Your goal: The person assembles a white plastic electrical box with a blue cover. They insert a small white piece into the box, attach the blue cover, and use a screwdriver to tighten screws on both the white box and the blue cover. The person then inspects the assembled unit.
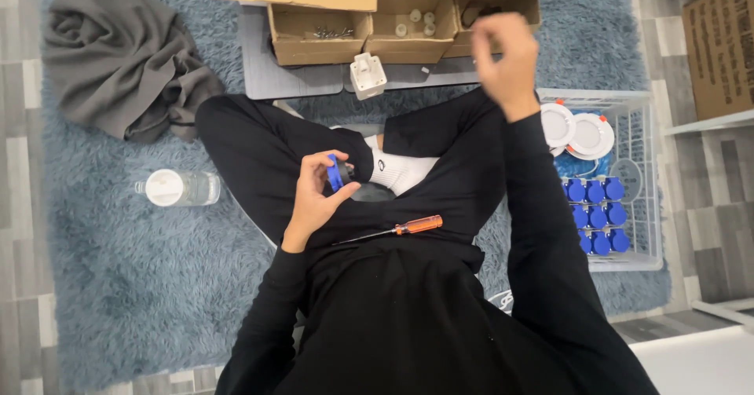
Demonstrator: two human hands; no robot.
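a seated, cross-legged person in black clothing is seen from above on a shaggy blue-grey rug [118,285]. the left hand [314,199] is curled closed around a small blue round part [336,173], pinched between thumb and fingers just above the lap. the right hand [506,61] is raised over the far cardboard box [495,10], fingers loosely bunched; whether anything is held in it cannot be told.

an orange-handled screwdriver [404,228] with a thin metal shaft is laid across the lap, near the left hand but not touching it.

for the step judged to be in hand, the blue part is best kept steady with its open face turned up, so that a small piece fetched from the boxes can be met squarely; the screwdriver should be kept from rolling off the thigh.

at the far side, three open brown cardboard boxes hold small pale and metal pieces; a white plastic block [367,74] stands just in front. to the right, a white wire basket [638,183] holds rows of blue caps and two round white discs. to the left lie a clear plastic bottle [181,188] and a crumpled grey cloth [118,57].
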